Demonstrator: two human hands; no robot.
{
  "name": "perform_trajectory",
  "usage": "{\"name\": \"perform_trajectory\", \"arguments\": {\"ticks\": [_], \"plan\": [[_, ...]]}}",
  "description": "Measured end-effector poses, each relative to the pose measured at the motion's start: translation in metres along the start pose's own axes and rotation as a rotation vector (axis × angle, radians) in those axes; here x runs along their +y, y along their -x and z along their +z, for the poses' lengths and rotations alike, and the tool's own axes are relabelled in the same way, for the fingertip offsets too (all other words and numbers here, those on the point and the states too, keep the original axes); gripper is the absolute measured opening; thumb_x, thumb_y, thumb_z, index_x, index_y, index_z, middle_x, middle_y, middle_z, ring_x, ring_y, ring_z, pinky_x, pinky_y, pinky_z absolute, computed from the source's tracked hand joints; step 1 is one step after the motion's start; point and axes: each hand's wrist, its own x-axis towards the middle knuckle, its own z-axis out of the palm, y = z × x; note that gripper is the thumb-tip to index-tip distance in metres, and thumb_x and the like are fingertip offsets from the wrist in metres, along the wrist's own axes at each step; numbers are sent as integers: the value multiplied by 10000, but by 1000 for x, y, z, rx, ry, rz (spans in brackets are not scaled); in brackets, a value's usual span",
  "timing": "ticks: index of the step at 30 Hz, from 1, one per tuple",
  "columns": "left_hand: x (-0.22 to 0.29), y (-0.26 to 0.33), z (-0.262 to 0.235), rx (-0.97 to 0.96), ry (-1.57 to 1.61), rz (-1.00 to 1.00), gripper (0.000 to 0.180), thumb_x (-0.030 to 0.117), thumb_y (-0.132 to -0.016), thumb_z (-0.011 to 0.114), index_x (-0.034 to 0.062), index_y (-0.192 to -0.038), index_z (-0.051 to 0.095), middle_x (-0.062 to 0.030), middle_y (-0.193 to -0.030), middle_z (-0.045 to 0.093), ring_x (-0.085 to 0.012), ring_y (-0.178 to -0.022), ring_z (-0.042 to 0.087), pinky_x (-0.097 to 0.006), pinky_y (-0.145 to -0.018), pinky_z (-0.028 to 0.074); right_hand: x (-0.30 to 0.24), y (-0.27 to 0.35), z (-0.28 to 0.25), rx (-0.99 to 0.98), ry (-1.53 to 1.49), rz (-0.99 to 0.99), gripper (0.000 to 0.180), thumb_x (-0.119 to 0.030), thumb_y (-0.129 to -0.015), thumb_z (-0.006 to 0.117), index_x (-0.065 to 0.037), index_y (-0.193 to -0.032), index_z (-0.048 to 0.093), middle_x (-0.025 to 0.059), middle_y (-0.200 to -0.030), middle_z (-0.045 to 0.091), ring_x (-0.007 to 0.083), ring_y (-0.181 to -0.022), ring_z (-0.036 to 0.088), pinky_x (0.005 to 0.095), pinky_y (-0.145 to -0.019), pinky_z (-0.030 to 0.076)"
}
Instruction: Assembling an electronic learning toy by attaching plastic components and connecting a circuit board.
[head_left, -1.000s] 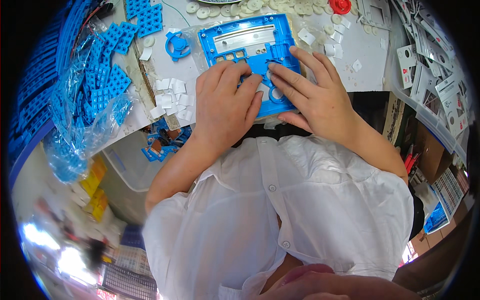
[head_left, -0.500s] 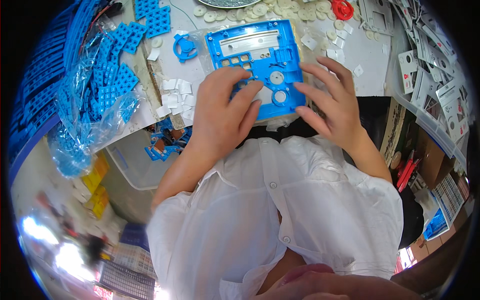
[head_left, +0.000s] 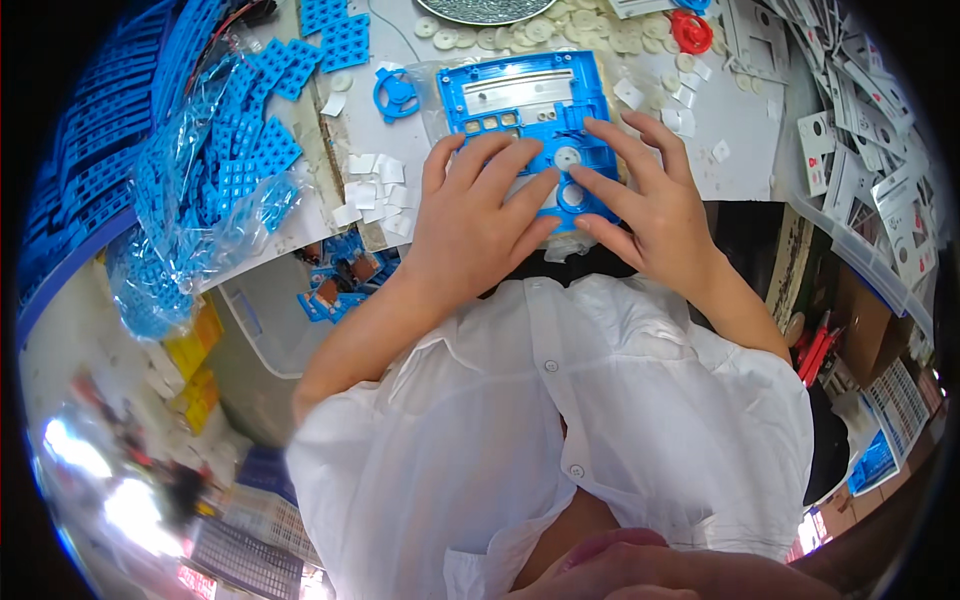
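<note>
A blue plastic casing panel [head_left: 593,95] lies at the table's near edge, on clear plastic film. It has a long slot, small square openings and two round openings low down. My left hand [head_left: 470,205] lies over its lower left part, fingers stretched out and apart, covering some of the openings. From the right, my right hand [head_left: 660,205] reaches over the panel with fingers apart. Its index fingertip is by a pale round disc [head_left: 567,158] in the upper round opening. Neither hand visibly holds anything.
Left of the panel lie a blue ring-shaped part [head_left: 397,95], white square pieces [head_left: 375,190] and bagged blue button pads [head_left: 240,180]. Pale discs [head_left: 490,38] and a red ring part [head_left: 691,32] are behind. A clear bin of flat grey panels [head_left: 850,180] stands right.
My left hand has moved right, further over the panel. My right hand has shifted left and inward, its fingertips now over the round openings. The whole view has shifted slightly.
</note>
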Motion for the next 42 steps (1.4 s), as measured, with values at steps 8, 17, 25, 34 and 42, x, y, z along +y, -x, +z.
{"name": "perform_trajectory", "arguments": {"ticks": [8,17,25,34,42], "plan": [[0,-6,15,-69,-144,8,454,392,-856,744,185,-1255,678,-50,-1252,602,-284,-1223,527,-524,-1066,348,4,8,6,10,56,60,445,-309,-772,837,-120,-1167,756,127,-1471,550,414,-1328,456,487,-1048,457],[6,-6,19,-104,-224,3,465,380,-849,749,171,-1253,654,-41,-1235,592,-281,-1226,516,-522,-1066,345,3,2,1,-69,154,36,471,-302,-770,835,-107,-1187,735,124,-1510,518,410,-1339,447,504,-1064,422],[1,-2,2,33,22,-51,426,229,-838,764,147,-1243,659,-66,-1280,607,-304,-1195,538,-520,-1056,367,32,-5,-17,230,-136,53,221,-121,-818,782,-64,-1025,733,108,-1300,648,338,-1226,543,430,-1003,471],[-69,23,-56,274,-120,-528,172,103,-838,763,47,-985,693,-136,-1028,681,-319,-908,661,-405,-783,524,24,-25,-8,241,-286,-38,159,-34,-813,758,-27,-970,735,103,-1089,725,318,-1037,638,396,-895,524],[-93,7,-66,211,-157,-505,118,128,-871,740,31,-934,716,-118,-878,698,-257,-729,660,-355,-674,517,6,-95,-8,209,-285,-243,136,-41,-821,763,-24,-949,719,99,-987,728,286,-909,663,368,-787,544]]}}
